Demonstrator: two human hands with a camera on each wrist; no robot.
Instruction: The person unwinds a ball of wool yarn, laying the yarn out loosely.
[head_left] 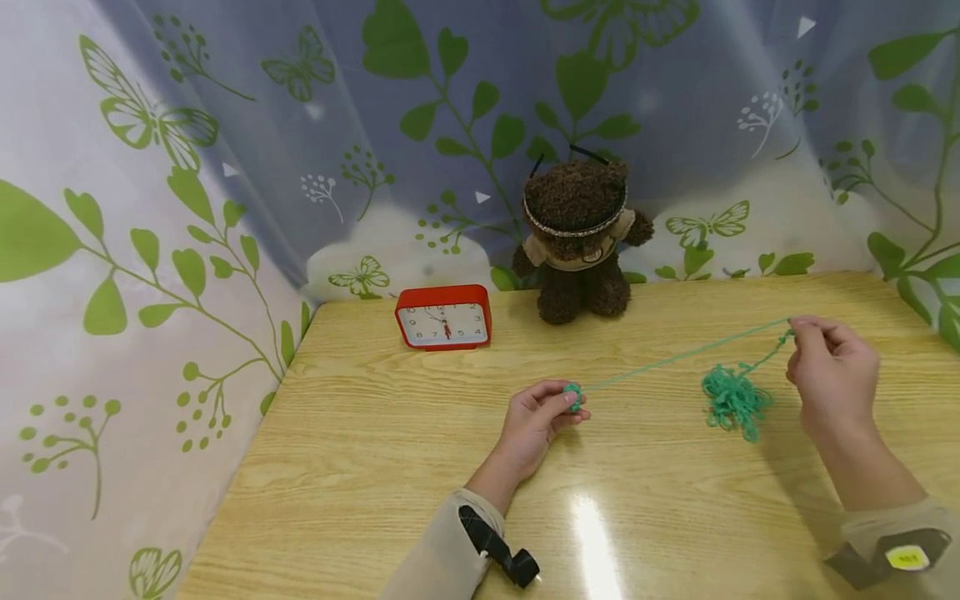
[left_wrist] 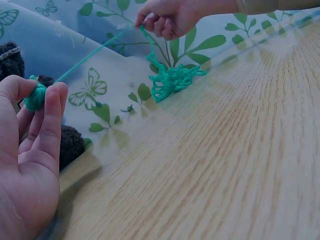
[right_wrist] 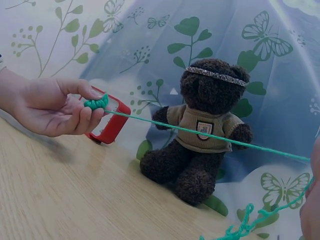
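Note:
Between thumb and fingers, my left hand (head_left: pixel 534 423) pinches a small wound ball of green yarn (head_left: pixel 573 397). From it a green strand (head_left: pixel 675 358) runs taut, rising to my right hand (head_left: pixel 836 375), which pinches it between thumb and forefinger. Below the right fingers trails a loose, tangled heap of the same yarn (head_left: pixel 737 400). In the left wrist view the little ball (left_wrist: pixel 36 97) shows wound turns under the thumb. The right wrist view shows the ball (right_wrist: pixel 96 102) at the left fingertips, with only an edge of the right hand (right_wrist: pixel 312 200) in sight.
A red alarm clock (head_left: pixel 444 318) stands at the back of the wooden table (head_left: pixel 360 467). To its right sits a brown teddy bear (head_left: pixel 576 242) wearing a shirt and headband. A leaf-patterned curtain (head_left: pixel 247 208) hangs behind and along the left side.

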